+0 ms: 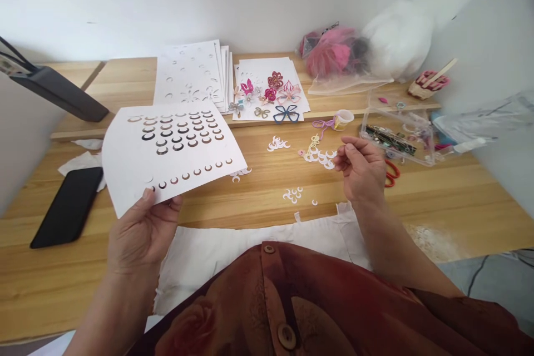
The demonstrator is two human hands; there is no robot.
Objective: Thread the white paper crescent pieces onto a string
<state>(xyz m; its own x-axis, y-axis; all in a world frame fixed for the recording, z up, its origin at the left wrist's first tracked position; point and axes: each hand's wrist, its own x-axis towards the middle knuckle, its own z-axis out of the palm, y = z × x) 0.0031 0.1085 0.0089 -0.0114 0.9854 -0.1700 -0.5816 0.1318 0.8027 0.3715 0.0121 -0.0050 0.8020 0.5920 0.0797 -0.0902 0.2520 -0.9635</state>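
One sheet (125, 172) in left hand (144, 233), right hand (361, 169) pinching

The pale wooden table (258, 217) spreads past both hands. Left of the left hand (144, 228) lie a black smartphone (67, 207) and crumpled tissue (81, 162), a white cloth (233, 256) lies just below the hands, and white paper curls (292, 194) are scattered between them. Beyond the right hand (361, 169) sit red-handled scissors (391, 173) and a clear plastic box (396, 136), with stacked punched white sheets (187, 75), paper flowers on card (271, 89) and bagged pink material (329, 53) farther ahead.
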